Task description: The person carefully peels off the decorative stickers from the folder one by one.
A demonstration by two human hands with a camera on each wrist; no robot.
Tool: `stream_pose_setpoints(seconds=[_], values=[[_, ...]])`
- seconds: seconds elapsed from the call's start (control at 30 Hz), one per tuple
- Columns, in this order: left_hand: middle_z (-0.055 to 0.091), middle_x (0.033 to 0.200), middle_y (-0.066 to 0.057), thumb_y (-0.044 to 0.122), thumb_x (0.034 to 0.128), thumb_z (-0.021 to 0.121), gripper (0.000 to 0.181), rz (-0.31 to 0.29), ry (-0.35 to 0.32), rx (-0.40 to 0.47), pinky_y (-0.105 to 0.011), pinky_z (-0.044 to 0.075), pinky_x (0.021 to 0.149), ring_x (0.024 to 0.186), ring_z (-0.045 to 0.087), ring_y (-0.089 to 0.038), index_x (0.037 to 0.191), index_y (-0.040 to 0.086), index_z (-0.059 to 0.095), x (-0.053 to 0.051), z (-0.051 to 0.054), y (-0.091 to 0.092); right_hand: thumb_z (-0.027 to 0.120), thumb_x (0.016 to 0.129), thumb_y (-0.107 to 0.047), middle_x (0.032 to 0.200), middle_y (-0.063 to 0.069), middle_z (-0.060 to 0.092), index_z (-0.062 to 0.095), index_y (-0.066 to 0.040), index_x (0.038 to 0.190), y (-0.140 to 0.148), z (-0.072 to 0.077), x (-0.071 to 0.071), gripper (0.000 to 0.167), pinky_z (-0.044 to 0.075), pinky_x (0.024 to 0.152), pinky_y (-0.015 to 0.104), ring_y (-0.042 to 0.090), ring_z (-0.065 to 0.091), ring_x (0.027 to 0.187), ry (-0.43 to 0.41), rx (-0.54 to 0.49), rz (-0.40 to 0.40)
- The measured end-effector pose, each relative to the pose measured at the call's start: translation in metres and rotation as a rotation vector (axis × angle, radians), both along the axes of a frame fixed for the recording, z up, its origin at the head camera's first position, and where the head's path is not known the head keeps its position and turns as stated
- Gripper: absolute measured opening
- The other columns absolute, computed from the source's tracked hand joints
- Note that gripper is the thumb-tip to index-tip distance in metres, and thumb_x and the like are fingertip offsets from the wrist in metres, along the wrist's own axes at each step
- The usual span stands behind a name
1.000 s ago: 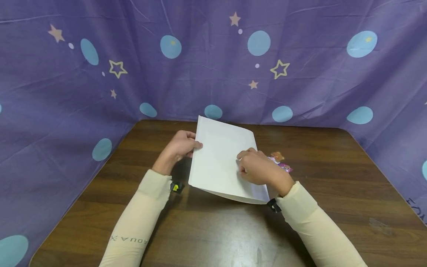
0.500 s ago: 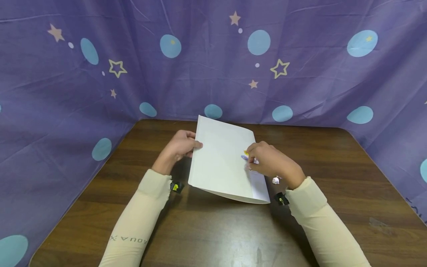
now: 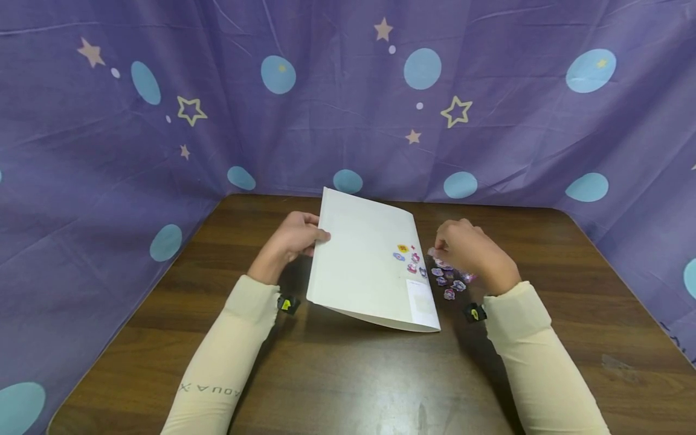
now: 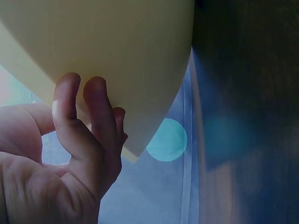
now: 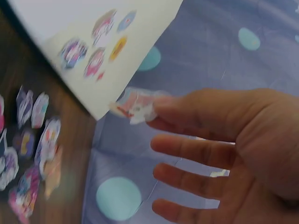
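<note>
My left hand (image 3: 293,237) grips a white folder (image 3: 356,260) by its left edge, thumb on the front and fingers behind. The folder tilts up from the table, and its lower edge bows. Small stickers (image 3: 399,257) cluster on its right side above a pale label (image 3: 421,302). Right of the folder, my right hand (image 3: 470,251) pinches a small clear-edged sticker (image 5: 135,107) between thumb and index finger; the other fingers extend loosely in the right wrist view. Below that hand lie several loose stickers (image 3: 449,294), partly hidden by it.
A brown wooden table (image 3: 353,386) carries everything. Behind it hangs a purple curtain (image 3: 337,133) with stars and blue spots. A clear scrap (image 3: 617,362) lies toward the table's right side.
My right hand has moved right, off the folder to above the loose stickers, and now pinches a sticker. The folder's stickers and label have come into view. The left hand keeps its hold.
</note>
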State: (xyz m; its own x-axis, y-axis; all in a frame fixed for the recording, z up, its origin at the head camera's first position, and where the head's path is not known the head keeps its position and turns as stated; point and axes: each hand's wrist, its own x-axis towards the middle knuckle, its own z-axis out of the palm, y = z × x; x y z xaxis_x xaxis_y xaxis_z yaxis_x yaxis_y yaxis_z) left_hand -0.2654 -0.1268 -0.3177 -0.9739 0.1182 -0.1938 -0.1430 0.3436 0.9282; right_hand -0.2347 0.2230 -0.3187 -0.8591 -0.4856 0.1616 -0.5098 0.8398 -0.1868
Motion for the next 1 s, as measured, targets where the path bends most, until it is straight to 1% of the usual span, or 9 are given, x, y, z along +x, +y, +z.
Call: stream_pose_setpoints(seconds=[0.13, 0.3, 0.47, 0.53, 0.67, 0.8, 0.9, 1.0], values=[[0.062, 0.106, -0.022, -0.002, 0.092, 0.066, 0.04, 0.0, -0.004, 0.002, -0.027, 0.057, 0.055, 0.071, 0.067, -0.019, 0.129, -0.011, 0.055, 0.0, 0.0, 0.0, 0.074, 0.092, -0.013, 0.078, -0.002, 0.065, 0.077, -0.012, 0.079, 0.012, -0.003, -0.006, 0.013, 0.046, 0.061, 0.041, 0.02, 0.055, 0.07, -0.047, 0.017, -0.08], [0.063, 0.105, -0.021, -0.002, 0.0921, 0.065, 0.039, -0.005, -0.005, 0.009, -0.027, 0.057, 0.055, 0.07, 0.067, -0.019, 0.128, -0.011, 0.055, 0.0, 0.0, -0.001, 0.073, 0.093, -0.017, 0.07, -0.002, 0.061, 0.074, -0.016, 0.072, 0.024, -0.008, -0.011, 0.021, 0.043, 0.059, 0.041, 0.02, 0.054, 0.067, -0.098, 0.03, -0.139], [0.063, 0.106, -0.021, -0.001, 0.0924, 0.066, 0.039, -0.003, -0.007, 0.004, -0.027, 0.057, 0.055, 0.071, 0.067, -0.019, 0.129, -0.01, 0.055, 0.0, -0.001, -0.001, 0.074, 0.092, -0.019, 0.071, -0.001, 0.061, 0.075, -0.015, 0.073, 0.032, -0.014, -0.016, 0.019, 0.044, 0.059, 0.045, 0.024, 0.055, 0.071, -0.103, 0.058, -0.162], [0.064, 0.106, -0.021, -0.001, 0.0923, 0.066, 0.039, -0.001, -0.008, 0.005, -0.027, 0.057, 0.055, 0.071, 0.067, -0.019, 0.129, -0.01, 0.055, -0.001, -0.001, -0.001, 0.073, 0.091, -0.017, 0.072, 0.0, 0.062, 0.075, -0.014, 0.074, 0.034, -0.016, -0.017, 0.018, 0.045, 0.059, 0.048, 0.026, 0.056, 0.072, -0.106, 0.07, -0.167], [0.064, 0.106, -0.021, -0.001, 0.0922, 0.066, 0.039, 0.002, -0.008, 0.005, -0.027, 0.056, 0.055, 0.071, 0.067, -0.019, 0.129, -0.01, 0.055, -0.001, -0.002, -0.001, 0.072, 0.093, -0.018, 0.071, 0.0, 0.062, 0.075, -0.015, 0.073, 0.033, -0.02, -0.02, 0.02, 0.045, 0.063, 0.05, 0.027, 0.055, 0.075, -0.145, 0.071, -0.181], [0.064, 0.105, -0.021, -0.001, 0.0919, 0.067, 0.039, 0.004, -0.005, 0.006, -0.027, 0.056, 0.054, 0.07, 0.067, -0.019, 0.128, -0.01, 0.056, -0.001, -0.003, -0.001, 0.069, 0.092, -0.014, 0.068, -0.001, 0.058, 0.067, -0.016, 0.064, 0.031, -0.026, -0.021, 0.027, 0.043, 0.064, 0.047, 0.025, 0.052, 0.073, -0.182, 0.074, -0.189], [0.064, 0.105, -0.021, -0.001, 0.0918, 0.066, 0.038, 0.004, -0.002, 0.011, -0.027, 0.057, 0.055, 0.07, 0.067, -0.019, 0.128, -0.01, 0.056, -0.002, -0.003, -0.001, 0.068, 0.089, -0.01, 0.065, 0.0, 0.053, 0.056, -0.017, 0.058, 0.028, -0.027, -0.021, 0.034, 0.04, 0.062, 0.043, 0.024, 0.05, 0.07, -0.201, 0.09, -0.184], [0.065, 0.104, -0.021, -0.001, 0.0916, 0.066, 0.038, 0.001, -0.001, 0.016, -0.028, 0.057, 0.056, 0.071, 0.068, -0.019, 0.127, -0.01, 0.057, -0.002, -0.003, -0.001, 0.068, 0.09, -0.011, 0.064, 0.0, 0.051, 0.052, -0.017, 0.057, 0.026, -0.027, -0.02, 0.037, 0.039, 0.062, 0.042, 0.023, 0.05, 0.07, -0.221, 0.1, -0.178]])
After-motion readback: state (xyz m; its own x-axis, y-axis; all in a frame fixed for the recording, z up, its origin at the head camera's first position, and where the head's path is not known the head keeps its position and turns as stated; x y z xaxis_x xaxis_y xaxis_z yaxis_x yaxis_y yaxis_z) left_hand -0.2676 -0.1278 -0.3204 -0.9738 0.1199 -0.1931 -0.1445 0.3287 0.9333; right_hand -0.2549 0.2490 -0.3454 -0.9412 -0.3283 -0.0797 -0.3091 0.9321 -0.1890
